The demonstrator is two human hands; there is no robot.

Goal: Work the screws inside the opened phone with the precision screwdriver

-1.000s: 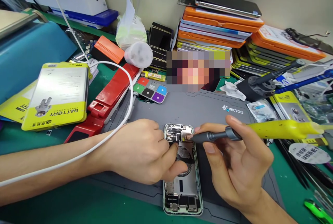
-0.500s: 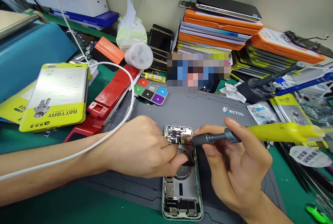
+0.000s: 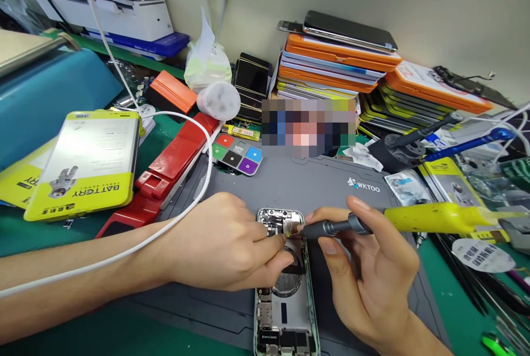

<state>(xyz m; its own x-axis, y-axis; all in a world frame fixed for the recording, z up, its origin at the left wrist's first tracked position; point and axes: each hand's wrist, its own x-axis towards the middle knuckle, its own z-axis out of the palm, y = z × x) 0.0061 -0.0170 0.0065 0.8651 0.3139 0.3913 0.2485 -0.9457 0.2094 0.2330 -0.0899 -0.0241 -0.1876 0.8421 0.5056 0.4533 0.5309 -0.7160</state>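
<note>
An opened phone housing [image 3: 290,312] with bare inner parts lies upright in the picture on the grey mat [image 3: 327,284]. My left hand [image 3: 232,243] rests over its upper left part, fingers curled together near the small boards; whatever they pinch is hidden. My right hand [image 3: 372,267] grips a yellow tool [image 3: 430,217] with a dark grey front section, held between thumb and fingers. The tip of that tool points left, at the top right of the phone, close to my left fingertips.
A white cable [image 3: 144,244] crosses my left forearm. Left are a red tool [image 3: 178,149] and a yellow battery package [image 3: 89,165]. Behind stand a magnetic colour tray [image 3: 234,154] and stacked orange boxes [image 3: 343,52]. A black holder [image 3: 397,152] and tweezers [image 3: 459,273] are on the right.
The view has shifted slightly, so the phone and mat appear lower and a little to the left. Both hands keep nearly the same pose over the phone.
</note>
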